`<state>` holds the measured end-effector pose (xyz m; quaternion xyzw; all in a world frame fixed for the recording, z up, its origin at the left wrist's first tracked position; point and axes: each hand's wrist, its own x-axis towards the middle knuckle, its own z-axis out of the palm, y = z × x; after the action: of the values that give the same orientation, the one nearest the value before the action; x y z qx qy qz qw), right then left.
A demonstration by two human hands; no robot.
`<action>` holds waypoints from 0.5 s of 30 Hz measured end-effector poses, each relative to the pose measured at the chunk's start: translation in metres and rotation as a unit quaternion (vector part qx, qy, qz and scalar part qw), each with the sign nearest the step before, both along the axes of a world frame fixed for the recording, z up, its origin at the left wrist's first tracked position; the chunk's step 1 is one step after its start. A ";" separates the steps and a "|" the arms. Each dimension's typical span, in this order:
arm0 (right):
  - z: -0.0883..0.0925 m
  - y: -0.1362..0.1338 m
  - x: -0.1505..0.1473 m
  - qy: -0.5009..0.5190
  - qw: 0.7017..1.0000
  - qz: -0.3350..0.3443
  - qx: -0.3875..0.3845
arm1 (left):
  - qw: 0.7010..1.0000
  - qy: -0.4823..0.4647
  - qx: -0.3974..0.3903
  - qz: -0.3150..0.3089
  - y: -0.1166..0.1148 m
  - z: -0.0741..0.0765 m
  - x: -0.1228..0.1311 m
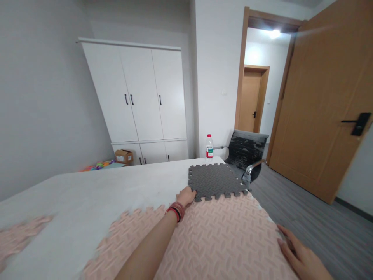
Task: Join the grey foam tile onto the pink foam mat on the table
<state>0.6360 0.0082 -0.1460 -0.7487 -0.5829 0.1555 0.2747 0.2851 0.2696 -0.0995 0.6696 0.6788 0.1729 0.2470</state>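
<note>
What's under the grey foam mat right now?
The grey foam mat lies on the white table, its near edge meeting the pink mat. The left hand touches its corner. Anything beneath it is covered.

The table lies bare across its left and middle, open to passage; the pink mat covers the near right portion, flat and low; the grey mat lies at the far right corner, interlocked with it; the bottle stands upright just beyond; the chair stands close against the far right corner; the floor right of the table is open.
</note>
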 end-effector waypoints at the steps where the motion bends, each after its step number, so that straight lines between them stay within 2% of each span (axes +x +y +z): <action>1: 0.001 0.000 -0.001 -0.005 1.000 0.002 -0.005 | 1.000 0.024 -0.004 0.003 -0.001 0.002 0.002; 8: 0.007 -0.003 -0.006 -0.041 0.999 0.014 -0.012 | 0.994 0.108 -0.007 0.018 -0.013 0.017 0.010; 15: 0.011 -0.005 -0.007 -0.071 0.996 0.053 -0.023 | 0.985 0.148 0.056 0.069 -0.031 0.015 0.016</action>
<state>0.6294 0.0029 -0.1351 -0.7322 -0.6360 0.1292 0.2067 0.3006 0.2386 -0.0845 0.6521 0.7416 0.1267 0.0932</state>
